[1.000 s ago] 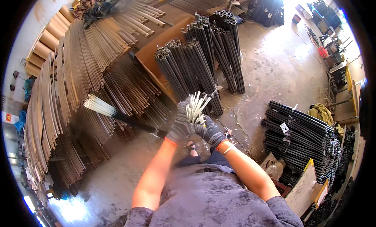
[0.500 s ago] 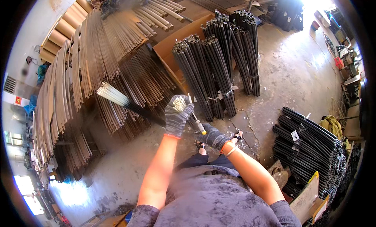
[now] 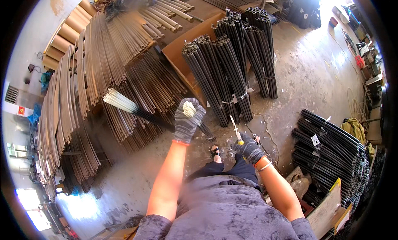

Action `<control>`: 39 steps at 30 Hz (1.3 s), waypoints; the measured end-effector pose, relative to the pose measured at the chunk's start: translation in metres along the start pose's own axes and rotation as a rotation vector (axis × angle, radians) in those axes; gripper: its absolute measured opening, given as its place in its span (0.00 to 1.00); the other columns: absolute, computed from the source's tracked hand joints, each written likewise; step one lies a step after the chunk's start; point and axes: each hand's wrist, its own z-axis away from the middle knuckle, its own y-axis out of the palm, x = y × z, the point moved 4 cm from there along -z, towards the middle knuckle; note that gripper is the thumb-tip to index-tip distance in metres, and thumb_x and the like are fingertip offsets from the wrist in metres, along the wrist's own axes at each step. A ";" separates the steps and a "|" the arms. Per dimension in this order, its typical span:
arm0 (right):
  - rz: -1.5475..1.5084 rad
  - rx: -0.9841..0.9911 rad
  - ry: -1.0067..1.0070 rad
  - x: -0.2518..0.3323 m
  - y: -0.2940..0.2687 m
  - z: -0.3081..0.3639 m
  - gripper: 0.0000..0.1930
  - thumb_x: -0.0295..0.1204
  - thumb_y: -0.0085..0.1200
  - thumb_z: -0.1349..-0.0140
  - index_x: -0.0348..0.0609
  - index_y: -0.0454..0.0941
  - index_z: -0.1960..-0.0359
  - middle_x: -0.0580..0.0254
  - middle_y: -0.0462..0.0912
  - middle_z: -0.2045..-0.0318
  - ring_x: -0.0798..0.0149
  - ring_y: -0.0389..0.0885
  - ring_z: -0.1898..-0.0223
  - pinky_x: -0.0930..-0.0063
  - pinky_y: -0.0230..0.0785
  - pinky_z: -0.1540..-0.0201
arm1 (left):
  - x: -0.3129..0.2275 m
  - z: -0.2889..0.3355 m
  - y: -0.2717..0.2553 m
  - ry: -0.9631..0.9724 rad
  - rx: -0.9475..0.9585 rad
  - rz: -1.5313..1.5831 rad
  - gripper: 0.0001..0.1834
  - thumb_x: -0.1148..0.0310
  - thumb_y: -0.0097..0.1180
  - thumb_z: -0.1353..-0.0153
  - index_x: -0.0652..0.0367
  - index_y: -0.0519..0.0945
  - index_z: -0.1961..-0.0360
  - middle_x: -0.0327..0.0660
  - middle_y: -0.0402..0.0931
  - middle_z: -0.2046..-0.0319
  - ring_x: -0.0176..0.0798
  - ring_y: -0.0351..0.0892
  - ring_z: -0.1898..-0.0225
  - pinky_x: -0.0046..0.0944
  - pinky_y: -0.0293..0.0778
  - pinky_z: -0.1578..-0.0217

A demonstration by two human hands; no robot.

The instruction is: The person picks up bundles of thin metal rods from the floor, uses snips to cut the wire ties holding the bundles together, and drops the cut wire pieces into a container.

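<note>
My left hand (image 3: 187, 122), in a grey knitted glove, is closed round a bundle of thin rods (image 3: 143, 116). Toward the far left the bundle fans into white tips, while its middle and the short end beyond my hand are black. A clump of cream-coloured stick ends (image 3: 189, 109) shows at the top of the same fist; how it joins the bundle is hidden. My right hand (image 3: 250, 149), gloved too, grips a slim pointed tool (image 3: 236, 129) with a pale shaft and yellow on the handle. Its tip points up and away, apart from the bundle.
Bundles of black tubes (image 3: 215, 70) stand upright ahead, by a cardboard sheet (image 3: 176, 59). Long brown strips (image 3: 99, 53) fill a rack at the left. More black tubes (image 3: 327, 149) lie stacked at the right, with a board (image 3: 325, 204) near them. The concrete floor (image 3: 298, 70) is cracked.
My right hand has moved right, away from my left hand, carrying the pointed tool with it. My left hand stays nearly in place, still holding the bundle.
</note>
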 end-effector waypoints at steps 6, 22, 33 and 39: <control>0.051 -0.156 -0.364 0.074 -0.028 0.037 0.34 0.25 0.66 0.50 0.44 0.66 0.39 0.57 0.78 0.54 0.65 0.77 0.55 0.70 0.69 0.49 | -0.003 0.004 0.011 -0.001 0.198 0.256 0.33 0.81 0.74 0.61 0.58 0.72 0.52 0.34 0.74 0.61 0.30 0.74 0.59 0.30 0.77 0.57; 0.545 -0.288 -0.507 0.139 -0.049 0.069 0.32 0.31 0.69 0.54 0.42 0.71 0.45 0.47 0.78 0.53 0.46 0.78 0.53 0.61 0.72 0.50 | -0.009 -0.001 0.023 -0.014 0.466 0.153 0.19 0.77 0.70 0.50 0.56 0.76 0.58 0.34 0.78 0.60 0.30 0.76 0.57 0.33 0.76 0.53; -0.681 0.318 -0.163 0.101 -0.029 0.059 0.25 0.37 0.61 0.43 0.42 0.73 0.45 0.66 0.79 0.65 0.74 0.75 0.67 0.80 0.70 0.64 | 0.001 0.001 0.024 -0.023 0.409 0.123 0.16 0.75 0.69 0.48 0.58 0.78 0.58 0.35 0.80 0.62 0.30 0.79 0.59 0.32 0.76 0.54; -0.926 0.535 0.031 0.044 -0.016 0.021 0.40 0.39 0.67 0.47 0.32 0.63 0.37 0.50 0.79 0.51 0.57 0.79 0.50 0.63 0.73 0.47 | -0.025 0.006 0.027 -0.192 0.530 0.274 0.17 0.68 0.70 0.48 0.61 0.83 0.57 0.39 0.83 0.62 0.31 0.80 0.58 0.35 0.76 0.53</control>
